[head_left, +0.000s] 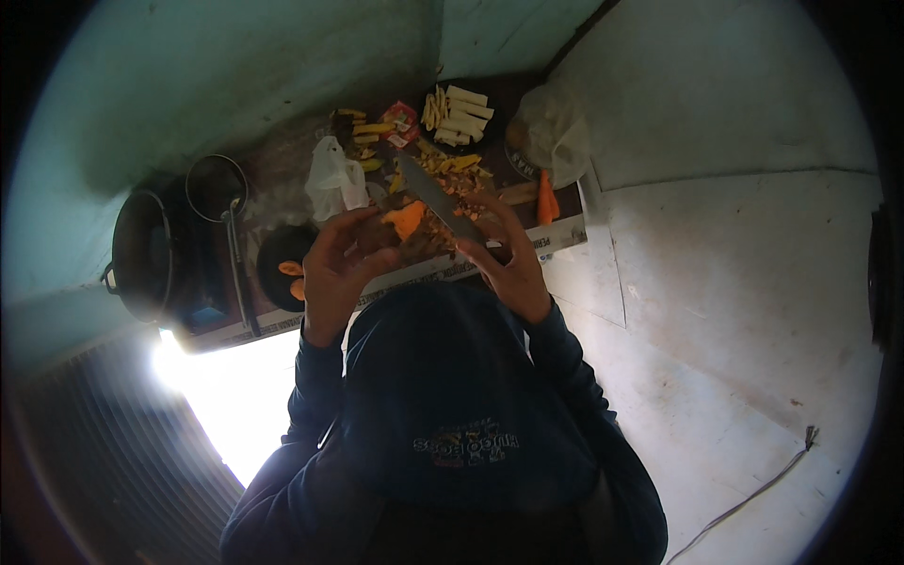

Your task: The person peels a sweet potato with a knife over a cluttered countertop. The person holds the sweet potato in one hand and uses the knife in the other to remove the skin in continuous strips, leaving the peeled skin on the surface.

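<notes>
My right hand [513, 259] is closed around the handle of a knife [430, 200]. Its broad grey blade points away and to the left, over the littered tabletop. My left hand [344, 264] is curved, thumb and fingers apart with a gap between them. Just beyond its fingertips is an orange piece of peeled root vegetable [405, 219], close to the blade; touching cannot be made out. Small orange scraps and peelings [461, 174] lie scattered under and around the knife. Right of my right hand rests a whole carrot [547, 198].
At the back, a dark plate holds pale rolled wrappers [468, 108], beside a red packet [400, 124] and yellow strips [372, 129]. A white plastic bag [334, 179] stands left of the scraps. Further left are a large pot [141, 254], a long-handled strainer [234, 226] and a dark bowl [273, 268].
</notes>
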The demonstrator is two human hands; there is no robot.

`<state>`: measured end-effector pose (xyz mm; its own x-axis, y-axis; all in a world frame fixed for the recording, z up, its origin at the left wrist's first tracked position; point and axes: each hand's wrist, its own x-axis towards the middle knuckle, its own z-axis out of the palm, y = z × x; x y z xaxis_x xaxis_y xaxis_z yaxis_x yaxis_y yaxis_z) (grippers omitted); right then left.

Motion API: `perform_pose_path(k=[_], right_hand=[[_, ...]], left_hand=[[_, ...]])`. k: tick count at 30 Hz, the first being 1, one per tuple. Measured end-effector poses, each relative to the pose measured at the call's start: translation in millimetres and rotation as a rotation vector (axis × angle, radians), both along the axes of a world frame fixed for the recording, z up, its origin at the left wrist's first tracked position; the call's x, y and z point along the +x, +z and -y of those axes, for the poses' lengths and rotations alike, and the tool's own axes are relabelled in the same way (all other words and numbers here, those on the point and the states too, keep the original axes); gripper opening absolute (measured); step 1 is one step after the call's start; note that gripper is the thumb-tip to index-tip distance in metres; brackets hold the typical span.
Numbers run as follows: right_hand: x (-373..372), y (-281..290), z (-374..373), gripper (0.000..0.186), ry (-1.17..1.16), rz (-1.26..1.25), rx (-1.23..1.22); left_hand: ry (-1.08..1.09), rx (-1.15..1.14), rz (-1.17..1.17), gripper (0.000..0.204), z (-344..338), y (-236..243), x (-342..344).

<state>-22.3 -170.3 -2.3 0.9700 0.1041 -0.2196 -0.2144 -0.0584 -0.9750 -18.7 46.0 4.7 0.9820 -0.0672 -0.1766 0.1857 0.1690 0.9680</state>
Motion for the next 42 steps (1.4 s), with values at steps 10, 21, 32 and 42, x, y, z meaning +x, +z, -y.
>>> perform_pose_path(k=[10, 21, 32, 42], right_hand=[[0.0, 11.5, 5.8, 0.046, 0.028, -0.155, -0.001], [1.4, 14.9, 1.3, 0.064, 0.227, 0.194, -0.041], [2.8, 18.7, -11.2, 0.064, 0.241, 0.251, -0.058], [1.3, 14.9, -14.9, 0.057, 0.232, 0.147, 0.024]], left_hand=[[0.010, -0.120, -0.135, 0.038, 4.9, 0.8, -0.2], [-0.023, -0.220, -0.190, 0.030, 10.6, 2.1, -4.8], [-0.073, -0.235, -0.143, 0.025, 8.8, 0.5, -7.3], [-0.056, -0.211, -0.197, 0.029, 8.2, 3.0, -8.3]])
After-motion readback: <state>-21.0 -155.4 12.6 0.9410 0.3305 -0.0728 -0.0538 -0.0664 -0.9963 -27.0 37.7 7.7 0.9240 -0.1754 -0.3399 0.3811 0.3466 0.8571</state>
